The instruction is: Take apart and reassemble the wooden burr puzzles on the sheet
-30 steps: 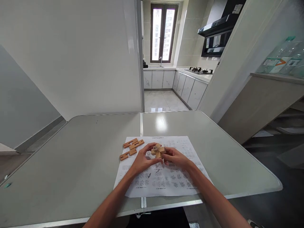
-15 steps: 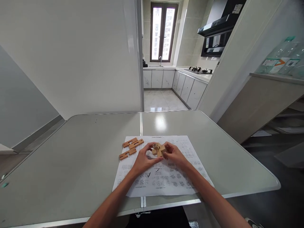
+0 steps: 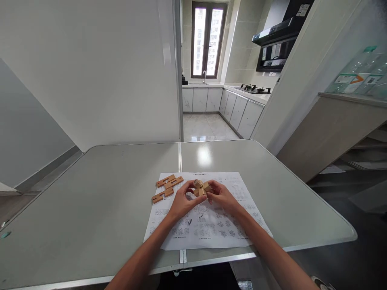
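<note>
A small wooden interlocking puzzle [image 3: 200, 188] is held just above a printed paper sheet [image 3: 208, 229]. My left hand [image 3: 181, 201] pinches its left side with curled fingers. From the right, my right hand [image 3: 222, 196] grips the same puzzle. Three loose notched wooden pieces [image 3: 167, 187] lie on the table and the sheet's top left corner, a short way left of my left hand.
The sheet lies on a grey table [image 3: 90, 209] with a seam [image 3: 180, 159] down its middle. A white wall stands beyond on the left. An open kitchen lies straight ahead. A counter with plastic bottles [image 3: 359, 76] stands at the right.
Both hands have shifted slightly away from me with the puzzle and turned it a little between the fingers. The loose pieces have not moved.
</note>
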Demonstrator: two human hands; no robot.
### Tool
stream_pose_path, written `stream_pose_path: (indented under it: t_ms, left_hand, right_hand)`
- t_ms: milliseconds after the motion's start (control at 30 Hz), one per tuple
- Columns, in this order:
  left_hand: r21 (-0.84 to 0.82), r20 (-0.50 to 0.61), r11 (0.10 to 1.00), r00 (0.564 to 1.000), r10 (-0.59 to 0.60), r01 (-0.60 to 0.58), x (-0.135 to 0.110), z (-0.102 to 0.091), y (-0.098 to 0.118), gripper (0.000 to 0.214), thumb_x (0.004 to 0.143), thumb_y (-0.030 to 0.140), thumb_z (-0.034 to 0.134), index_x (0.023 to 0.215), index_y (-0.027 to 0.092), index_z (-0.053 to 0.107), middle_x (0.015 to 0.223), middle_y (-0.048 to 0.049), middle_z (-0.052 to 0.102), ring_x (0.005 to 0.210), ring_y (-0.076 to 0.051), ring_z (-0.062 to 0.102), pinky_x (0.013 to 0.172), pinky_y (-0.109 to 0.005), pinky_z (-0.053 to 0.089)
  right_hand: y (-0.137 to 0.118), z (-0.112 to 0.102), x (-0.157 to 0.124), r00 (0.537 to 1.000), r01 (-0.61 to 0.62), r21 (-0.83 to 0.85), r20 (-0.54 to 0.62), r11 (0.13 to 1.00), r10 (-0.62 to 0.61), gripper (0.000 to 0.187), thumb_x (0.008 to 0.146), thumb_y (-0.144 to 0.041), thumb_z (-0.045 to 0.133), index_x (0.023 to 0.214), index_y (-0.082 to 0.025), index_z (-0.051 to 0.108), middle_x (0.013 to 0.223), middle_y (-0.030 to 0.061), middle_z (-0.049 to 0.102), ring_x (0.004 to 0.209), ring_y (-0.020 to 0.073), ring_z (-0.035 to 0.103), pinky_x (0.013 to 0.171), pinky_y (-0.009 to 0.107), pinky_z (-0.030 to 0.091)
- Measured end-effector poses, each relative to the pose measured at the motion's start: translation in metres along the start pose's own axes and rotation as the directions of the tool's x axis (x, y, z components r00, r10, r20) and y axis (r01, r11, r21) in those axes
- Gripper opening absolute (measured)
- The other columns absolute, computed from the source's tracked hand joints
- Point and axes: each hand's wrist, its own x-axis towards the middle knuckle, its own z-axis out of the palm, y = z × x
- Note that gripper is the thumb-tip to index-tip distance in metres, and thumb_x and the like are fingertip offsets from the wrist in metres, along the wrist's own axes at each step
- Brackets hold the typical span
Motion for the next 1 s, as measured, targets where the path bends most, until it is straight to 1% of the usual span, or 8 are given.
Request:
stream_pose_path:
  t_ms: [100, 200, 367, 467, 633, 733, 867, 1000]
  left_hand:
    - [-0.044, -0.013, 0.999, 1.000, -0.026, 0.026, 0.002, -0.001, -0.002, 0.051, 0.081, 0.046, 0.084, 0.125, 0.025, 0.069, 0.122, -0.0088, 0.075, 0.112, -0.029, 0.069, 0.101, -0.044, 0.053]
    - [-0.085, -0.024, 0.996, 0.999, -0.028, 0.026, 0.003, -0.002, -0.003, 0.048, 0.082, 0.046, 0.083, 0.123, 0.024, 0.070, 0.122, -0.0091, 0.075, 0.113, -0.029, 0.069, 0.102, -0.044, 0.053]
    - [-0.038, -0.025, 0.999, 0.999, -0.038, 0.037, 0.002, -0.002, -0.002, 0.051, 0.079, 0.044, 0.086, 0.124, 0.025, 0.070, 0.120, -0.0082, 0.075, 0.110, -0.028, 0.069, 0.099, -0.043, 0.053]
    - [-0.022, -0.017, 0.999, 0.999, -0.035, 0.035, 0.002, -0.002, -0.001, 0.053, 0.078, 0.042, 0.087, 0.125, 0.025, 0.070, 0.119, -0.0074, 0.074, 0.110, -0.027, 0.068, 0.100, -0.042, 0.053]
    - [-0.004, -0.100, 0.998, 0.993, -0.056, 0.056, 0.002, 0.000, 0.001, 0.053, 0.075, 0.043, 0.089, 0.120, 0.023, 0.071, 0.115, -0.0082, 0.075, 0.106, -0.027, 0.070, 0.094, -0.039, 0.053]
    - [-0.019, -0.110, 0.999, 0.993, -0.052, 0.050, 0.003, 0.000, 0.002, 0.051, 0.074, 0.043, 0.089, 0.117, 0.023, 0.072, 0.113, -0.0079, 0.075, 0.106, -0.027, 0.070, 0.092, -0.038, 0.053]
    - [-0.144, -0.175, 0.987, 0.979, -0.102, 0.077, 0.007, -0.005, 0.001, 0.050, 0.077, 0.048, 0.086, 0.116, 0.022, 0.071, 0.113, -0.0086, 0.075, 0.103, -0.027, 0.070, 0.093, -0.039, 0.054]
    - [-0.224, -0.251, 0.970, 0.957, -0.148, 0.091, 0.009, -0.011, -0.002, 0.049, 0.083, 0.057, 0.079, 0.115, 0.021, 0.069, 0.115, -0.0099, 0.074, 0.108, -0.027, 0.070, 0.096, -0.039, 0.054]
  right_hand:
    - [-0.003, 0.001, -0.002, 0.998, -0.004, 0.023, 0.059, 1.000, 0.003, 0.047, 0.082, -0.045, 0.085, 0.119, -0.024, 0.063, 0.114, 0.0078, 0.071, 0.080, 0.0179, 0.069, 0.061, 0.029, 0.054]
    - [-0.006, 0.003, -0.003, 0.991, -0.026, 0.036, 0.130, 0.999, 0.021, 0.051, 0.085, -0.045, 0.084, 0.127, -0.025, 0.062, 0.125, 0.0104, 0.069, 0.088, 0.0212, 0.073, 0.063, 0.029, 0.057]
    - [-0.005, 0.002, -0.005, 0.996, -0.032, 0.050, 0.080, 0.998, 0.027, 0.049, 0.094, -0.055, 0.070, 0.132, -0.025, 0.061, 0.109, 0.0082, 0.074, 0.080, 0.0215, 0.077, 0.058, 0.028, 0.057]
    - [-0.002, 0.002, -0.004, 0.999, -0.025, 0.033, 0.034, 0.999, 0.024, 0.051, 0.095, -0.056, 0.069, 0.134, -0.025, 0.061, 0.101, 0.0071, 0.075, 0.073, 0.0219, 0.078, 0.052, 0.027, 0.055]
    - [0.003, 0.003, -0.001, 0.993, 0.031, -0.045, -0.113, 0.999, -0.036, 0.040, 0.089, -0.052, 0.077, 0.118, -0.025, 0.070, 0.117, 0.0093, 0.073, 0.073, 0.0223, 0.078, 0.046, 0.025, 0.052]
    - [0.002, 0.002, 0.000, 0.990, 0.064, -0.080, -0.121, 0.995, -0.074, 0.037, 0.089, -0.050, 0.076, 0.114, -0.024, 0.073, 0.125, 0.0105, 0.072, 0.080, 0.0225, 0.078, 0.052, 0.027, 0.054]
    - [-0.001, 0.000, -0.001, 0.988, 0.092, -0.179, -0.108, 0.979, -0.113, 0.037, 0.095, -0.053, 0.068, 0.116, -0.023, 0.071, 0.116, 0.0101, 0.075, 0.083, 0.0227, 0.076, 0.057, 0.029, 0.054]
    - [0.002, -0.002, 0.000, 0.965, 0.113, -0.358, -0.184, 0.927, -0.189, 0.035, 0.098, -0.055, 0.062, 0.104, -0.021, 0.071, 0.106, 0.0089, 0.075, 0.086, 0.0226, 0.071, 0.072, 0.034, 0.056]
